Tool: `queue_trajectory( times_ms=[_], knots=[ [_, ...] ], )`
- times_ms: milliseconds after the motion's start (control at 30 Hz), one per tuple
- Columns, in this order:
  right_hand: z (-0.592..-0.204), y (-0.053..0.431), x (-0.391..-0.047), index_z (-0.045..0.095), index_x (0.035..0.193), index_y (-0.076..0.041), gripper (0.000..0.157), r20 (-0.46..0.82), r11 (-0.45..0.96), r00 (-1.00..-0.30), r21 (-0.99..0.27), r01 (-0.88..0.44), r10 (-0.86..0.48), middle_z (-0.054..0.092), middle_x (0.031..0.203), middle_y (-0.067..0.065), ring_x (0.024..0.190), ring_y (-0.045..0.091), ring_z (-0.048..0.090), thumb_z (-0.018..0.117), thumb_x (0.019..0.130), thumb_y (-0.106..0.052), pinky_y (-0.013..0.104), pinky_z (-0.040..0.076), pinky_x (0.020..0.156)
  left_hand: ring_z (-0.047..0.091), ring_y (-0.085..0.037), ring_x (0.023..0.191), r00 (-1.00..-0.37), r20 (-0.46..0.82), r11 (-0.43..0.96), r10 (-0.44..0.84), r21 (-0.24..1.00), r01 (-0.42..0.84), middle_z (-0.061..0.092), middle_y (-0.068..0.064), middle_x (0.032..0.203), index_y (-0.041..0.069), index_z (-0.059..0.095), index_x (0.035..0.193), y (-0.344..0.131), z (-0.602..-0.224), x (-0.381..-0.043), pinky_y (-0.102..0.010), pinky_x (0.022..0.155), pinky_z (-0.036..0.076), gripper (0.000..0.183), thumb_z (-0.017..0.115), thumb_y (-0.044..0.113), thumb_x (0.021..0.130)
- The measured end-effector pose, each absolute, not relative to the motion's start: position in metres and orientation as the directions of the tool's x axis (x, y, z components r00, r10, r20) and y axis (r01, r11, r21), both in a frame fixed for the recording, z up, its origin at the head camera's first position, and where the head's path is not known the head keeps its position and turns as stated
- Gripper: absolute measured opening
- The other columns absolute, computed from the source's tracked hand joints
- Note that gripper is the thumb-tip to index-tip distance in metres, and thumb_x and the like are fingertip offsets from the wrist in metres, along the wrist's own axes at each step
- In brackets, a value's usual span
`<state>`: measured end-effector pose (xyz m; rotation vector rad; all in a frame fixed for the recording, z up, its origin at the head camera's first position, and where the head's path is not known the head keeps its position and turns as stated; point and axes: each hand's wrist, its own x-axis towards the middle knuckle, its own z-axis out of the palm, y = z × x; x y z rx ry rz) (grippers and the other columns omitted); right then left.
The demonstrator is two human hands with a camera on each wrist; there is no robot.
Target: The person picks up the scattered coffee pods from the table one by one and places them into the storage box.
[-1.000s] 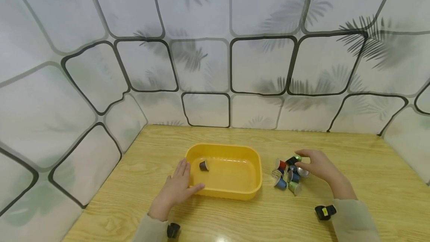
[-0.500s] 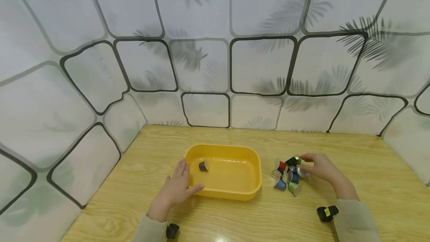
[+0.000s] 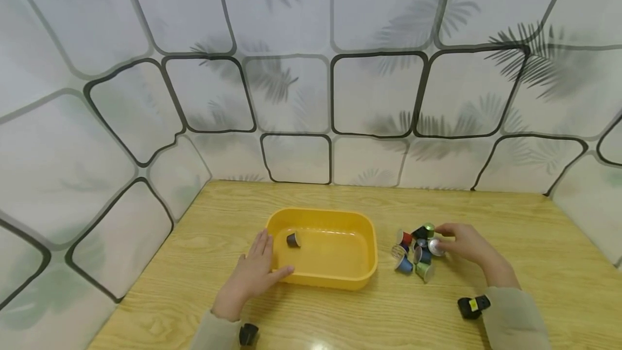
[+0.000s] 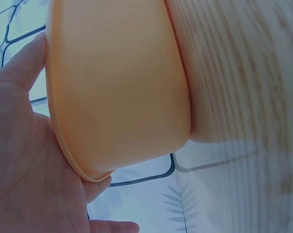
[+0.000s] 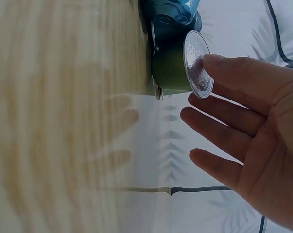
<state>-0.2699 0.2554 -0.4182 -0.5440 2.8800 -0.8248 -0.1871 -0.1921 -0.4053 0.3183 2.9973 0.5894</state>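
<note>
My right grip (image 3: 464, 242) is loose, nothing pinched, its thumb right at the lid of a foil-lidded capsule (image 5: 182, 65) on the heap's right edge. I'd best close fingers and thumb on its rim, then lift straight up, since the crowded neighbours, like the blue capsule (image 3: 404, 265), could roll across the tabletop (image 3: 389, 312). My left grip (image 3: 250, 274), fingers straight, rests against the yellow tray (image 3: 335, 255), where one dark capsule (image 3: 292, 240) lies.

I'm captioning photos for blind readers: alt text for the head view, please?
A right hand is at a pile of small coloured capsules on a wooden table; the left hand rests against a yellow tray holding one dark capsule.
</note>
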Motion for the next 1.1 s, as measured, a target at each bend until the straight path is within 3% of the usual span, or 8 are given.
queue_trajectory(
  times_ms=[1100],
  knots=[
    [-0.4216,0.2531,-0.271,0.059,0.096,0.009,0.024,-0.06,0.766,-0.909,-0.563,-0.31,-0.412,0.062,0.09,0.015,0.086,0.031,0.057,0.065,0.077,-0.005,0.045,0.045,0.074,0.003,-0.031,0.132,-0.975,-0.023,0.903,0.22,0.383,0.194,0.004,-0.021,0.144,-0.008,0.015,0.138,-0.1917,-0.4044,-0.1864,-0.064,0.092,0.017,0.086,0.047,0.052,0.085]
  ],
)
